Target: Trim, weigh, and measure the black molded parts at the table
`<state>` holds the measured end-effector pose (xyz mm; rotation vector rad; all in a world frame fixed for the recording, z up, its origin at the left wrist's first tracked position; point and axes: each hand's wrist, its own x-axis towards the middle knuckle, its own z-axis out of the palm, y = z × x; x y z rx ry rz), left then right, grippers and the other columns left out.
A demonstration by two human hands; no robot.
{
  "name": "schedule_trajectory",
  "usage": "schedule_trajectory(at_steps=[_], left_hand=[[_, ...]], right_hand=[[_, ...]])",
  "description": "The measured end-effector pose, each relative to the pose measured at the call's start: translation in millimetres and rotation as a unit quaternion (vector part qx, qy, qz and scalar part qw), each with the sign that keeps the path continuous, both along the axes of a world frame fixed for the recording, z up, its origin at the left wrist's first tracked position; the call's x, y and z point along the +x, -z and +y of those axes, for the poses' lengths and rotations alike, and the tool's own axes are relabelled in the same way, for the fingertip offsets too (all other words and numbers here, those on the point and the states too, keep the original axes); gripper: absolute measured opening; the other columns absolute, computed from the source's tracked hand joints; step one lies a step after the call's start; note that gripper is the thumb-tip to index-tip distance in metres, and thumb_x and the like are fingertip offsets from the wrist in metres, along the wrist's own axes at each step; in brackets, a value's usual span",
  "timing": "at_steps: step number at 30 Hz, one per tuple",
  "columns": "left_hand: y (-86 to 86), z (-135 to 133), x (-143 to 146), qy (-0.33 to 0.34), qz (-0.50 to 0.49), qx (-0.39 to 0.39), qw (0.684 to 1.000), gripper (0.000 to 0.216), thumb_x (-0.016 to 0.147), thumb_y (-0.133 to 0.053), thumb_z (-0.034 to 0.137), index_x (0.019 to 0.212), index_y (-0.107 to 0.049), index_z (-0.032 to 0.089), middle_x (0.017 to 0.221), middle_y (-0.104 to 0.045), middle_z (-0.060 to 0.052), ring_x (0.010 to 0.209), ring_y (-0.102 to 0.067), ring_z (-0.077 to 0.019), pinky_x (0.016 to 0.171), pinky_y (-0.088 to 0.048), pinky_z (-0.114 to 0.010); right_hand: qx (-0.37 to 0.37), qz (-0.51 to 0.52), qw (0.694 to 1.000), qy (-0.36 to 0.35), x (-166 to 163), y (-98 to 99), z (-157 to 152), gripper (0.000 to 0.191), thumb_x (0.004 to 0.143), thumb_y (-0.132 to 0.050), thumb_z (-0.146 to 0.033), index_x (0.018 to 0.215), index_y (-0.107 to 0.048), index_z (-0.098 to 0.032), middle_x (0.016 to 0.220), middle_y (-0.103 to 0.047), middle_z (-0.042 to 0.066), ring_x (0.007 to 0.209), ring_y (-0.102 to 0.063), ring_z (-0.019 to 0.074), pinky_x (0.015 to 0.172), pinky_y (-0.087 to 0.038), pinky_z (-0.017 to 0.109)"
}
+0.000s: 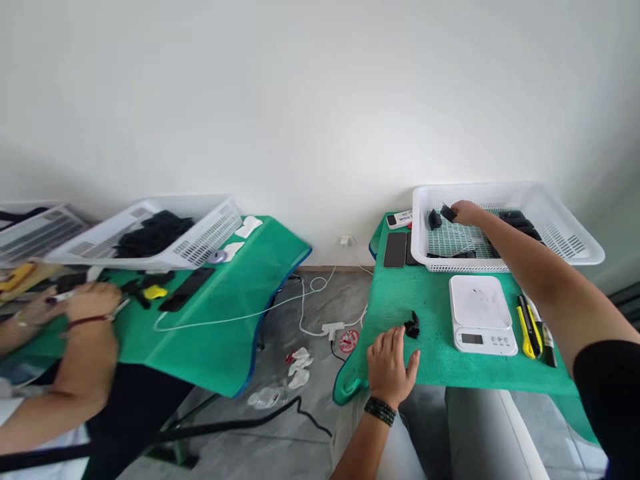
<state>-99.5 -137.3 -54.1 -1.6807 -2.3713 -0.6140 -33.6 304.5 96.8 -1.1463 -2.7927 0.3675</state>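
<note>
My right hand (467,212) reaches into the white basket (575,233) at the back of the green mat and pinches a small black piece (447,213). More black pieces (520,223) lie in the basket. My left hand (390,363) rests flat near the mat's front left edge, fingers spread. A small black piece (412,326) lies just off its fingertips. A white digital scale (481,312) sits between my arms.
Yellow utility knives (529,327) and a marker lie right of the scale. Two phones (395,249) and a remote (400,219) sit left of the basket. On another green table (220,320) at left, another person's hands (85,303) work beside white baskets. Cables cross the floor.
</note>
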Motion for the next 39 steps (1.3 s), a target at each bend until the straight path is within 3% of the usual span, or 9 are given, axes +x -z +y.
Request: schedule_trajectory(at_steps=[6, 10, 13, 18, 21, 24, 31, 35, 39], left_hand=[[0.0, 5, 1, -0.011, -0.005, 0.022, 1.000, 0.052, 0.099, -0.054, 0.043, 0.142, -0.059, 0.015, 0.129, -0.071, -0.018, 0.114, -0.063, -0.0343, 0.090, -0.046, -0.047], [5.3, 8, 0, -0.015, -0.025, 0.053, 0.998, 0.056, 0.101, -0.050, 0.045, 0.146, -0.052, 0.013, 0.130, -0.071, -0.020, 0.116, -0.064, -0.0348, 0.093, -0.047, -0.047], [11.3, 11, -4, -0.017, -0.075, 0.094, 0.993, 0.058, 0.102, -0.048, 0.049, 0.147, -0.049, 0.012, 0.129, -0.071, -0.020, 0.118, -0.066, -0.0345, 0.096, -0.048, -0.048], [4.6, 8, 6, -0.043, -0.248, 0.231, 0.940, 0.062, 0.102, -0.045, 0.059, 0.144, -0.046, 0.014, 0.128, -0.068, -0.021, 0.109, -0.069, -0.0289, 0.092, -0.055, -0.046], [-21.9, 0, 29, -0.034, -0.331, 0.305, 0.892, 0.055, 0.102, -0.051, 0.055, 0.143, -0.046, 0.019, 0.127, -0.066, -0.018, 0.106, -0.069, -0.0242, 0.087, -0.057, -0.039], [-62.5, -9, 50, 0.056, -0.366, 0.370, 0.852, 0.046, 0.106, -0.050, 0.044, 0.146, -0.044, 0.022, 0.124, -0.065, -0.015, 0.096, -0.070, -0.0189, 0.084, -0.059, -0.035], [-150.3, -22, 58, 0.231, -0.160, 0.320, 0.905, 0.058, 0.097, -0.068, 0.025, 0.151, -0.046, 0.026, 0.140, -0.062, -0.016, 0.113, -0.070, -0.0249, 0.088, -0.062, -0.039], [-173.2, -18, 62, 0.295, -0.155, 0.293, 0.896, 0.080, 0.093, -0.073, 0.025, 0.161, -0.031, 0.027, 0.155, -0.053, -0.018, 0.138, -0.059, -0.0322, 0.104, -0.059, -0.049], [-181.9, -15, 66, 0.332, -0.208, 0.290, 0.873, 0.089, 0.091, -0.075, 0.022, 0.164, -0.024, 0.028, 0.154, -0.055, -0.017, 0.142, -0.056, -0.0317, 0.111, -0.054, -0.051]], right_hand=[[-0.071, 0.166, 0.983, -0.045, 49, -49.8, -76, 0.024, 0.089, -0.062, -0.024, 0.109, -0.074, -0.017, 0.100, -0.079, 0.007, 0.098, -0.073, 0.0265, 0.087, -0.059, 0.039], [-0.243, 0.406, 0.878, -0.069, 91, -57.8, -148, 0.024, 0.079, -0.077, -0.037, 0.095, -0.072, -0.020, 0.087, -0.075, 0.005, 0.080, -0.069, 0.0213, 0.076, -0.058, 0.038], [-0.339, 0.473, 0.812, -0.035, 117, -55.5, -197, 0.033, 0.073, -0.084, -0.045, 0.087, -0.067, -0.020, 0.073, -0.067, 0.000, 0.059, -0.056, 0.0131, 0.057, -0.048, 0.029], [-0.384, 0.499, 0.777, -0.010, 140, -49.4, -254, 0.040, 0.070, -0.086, -0.051, 0.087, -0.065, -0.022, 0.069, -0.061, -0.003, 0.056, -0.050, 0.0106, 0.052, -0.040, 0.026], [-0.364, 0.501, 0.784, -0.033, 148, -50.6, -279, 0.037, 0.074, -0.085, -0.051, 0.087, -0.067, -0.022, 0.072, -0.061, -0.003, 0.061, -0.050, 0.0114, 0.057, -0.043, 0.028], [-0.350, 0.508, 0.786, -0.045, 156, -54.5, -299, 0.034, 0.074, -0.086, -0.049, 0.086, -0.069, -0.022, 0.075, -0.063, -0.002, 0.066, -0.052, 0.0123, 0.062, -0.044, 0.029], [-0.433, 0.524, 0.732, 0.051, 173, -57.8, -335, 0.042, 0.070, -0.090, -0.054, 0.090, -0.072, -0.021, 0.069, -0.060, -0.003, 0.050, -0.041, 0.0072, 0.045, -0.031, 0.022], [-0.454, 0.531, 0.711, 0.081, 170, -65.5, -351, 0.044, 0.068, -0.091, -0.055, 0.090, -0.074, -0.021, 0.070, -0.062, -0.002, 0.052, -0.046, 0.0082, 0.047, -0.037, 0.023], [-0.455, 0.498, 0.736, 0.061, 162, -75.1, -372, 0.044, 0.073, -0.087, -0.056, 0.093, -0.074, -0.019, 0.068, -0.060, -0.002, 0.051, -0.042, 0.0075, 0.045, -0.030, 0.022]])
